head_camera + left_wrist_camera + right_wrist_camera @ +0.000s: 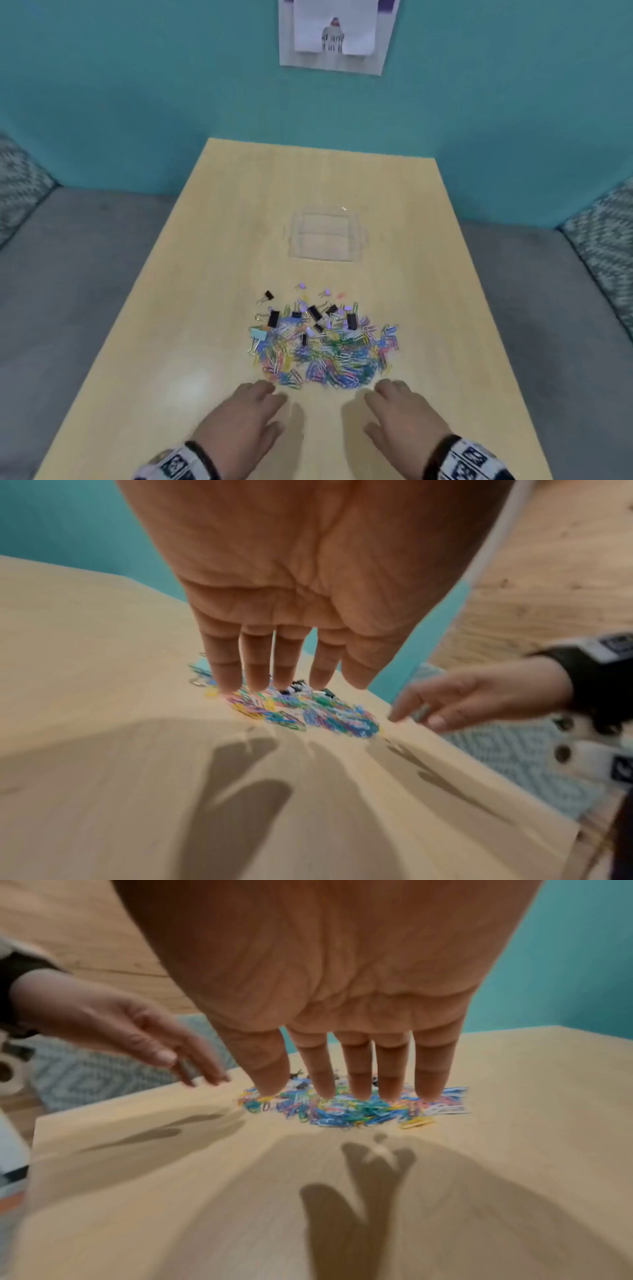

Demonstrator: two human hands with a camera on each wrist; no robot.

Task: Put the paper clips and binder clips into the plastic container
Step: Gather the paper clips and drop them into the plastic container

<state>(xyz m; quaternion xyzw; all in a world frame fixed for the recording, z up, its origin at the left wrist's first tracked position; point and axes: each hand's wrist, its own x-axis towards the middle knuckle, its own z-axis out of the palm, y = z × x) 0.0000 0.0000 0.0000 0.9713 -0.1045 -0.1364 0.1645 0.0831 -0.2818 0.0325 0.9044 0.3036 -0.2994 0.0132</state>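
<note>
Fingers (255, 669) of both hands extended above paper clips (325, 356), holding nothing.

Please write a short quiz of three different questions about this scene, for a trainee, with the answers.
1. True or false: the clear square plastic container on the light wooden table already holds clips.
2. Multiple choice: the heap of coloured paper clips lies (A) inside the container, (B) between the container and the hands, (C) on the sofa.
3. Short answer: what does the left hand or the right hand hold?

Key
1. False; it looks empty.
2. B; the black binder clips lie at its far side.
3. Nothing; both hands hang open, fingers straight, above the table near the heap.
</note>
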